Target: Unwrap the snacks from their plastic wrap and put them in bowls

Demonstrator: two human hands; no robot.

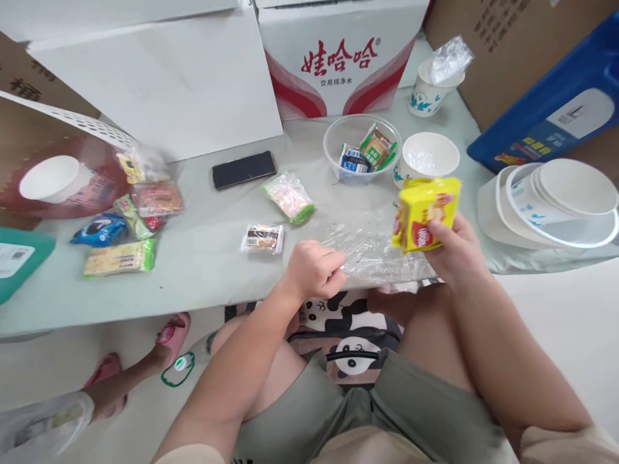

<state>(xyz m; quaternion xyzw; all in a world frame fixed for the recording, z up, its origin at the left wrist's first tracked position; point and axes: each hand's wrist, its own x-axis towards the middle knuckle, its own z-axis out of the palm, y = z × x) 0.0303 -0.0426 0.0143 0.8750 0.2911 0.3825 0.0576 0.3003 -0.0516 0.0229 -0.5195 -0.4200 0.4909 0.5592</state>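
My right hand (457,251) grips yellow snack packets (428,212), thumb on the front, held up above the right part of the table. My left hand (316,267) is closed in a fist at the table's front edge; whatever its fingers may hold is hidden. Between both hands lies a crumpled clear plastic wrapper (372,254). Left of my left hand are a small clear-wrapped snack (262,238) and a green-edged snack packet (290,197). Behind them, a clear round bowl (333,158) holds several small packets, and a white paper bowl (430,154) stands beside it.
A phone (244,169) lies at the back. Several snack packets (120,256) are at left by a reddish basket (104,187). Cardboard boxes (338,64) line the rear. A paper cup (428,96), blue jug (546,96) and white tub (498,206) stand right. Another person's leg (130,380) shows lower left.
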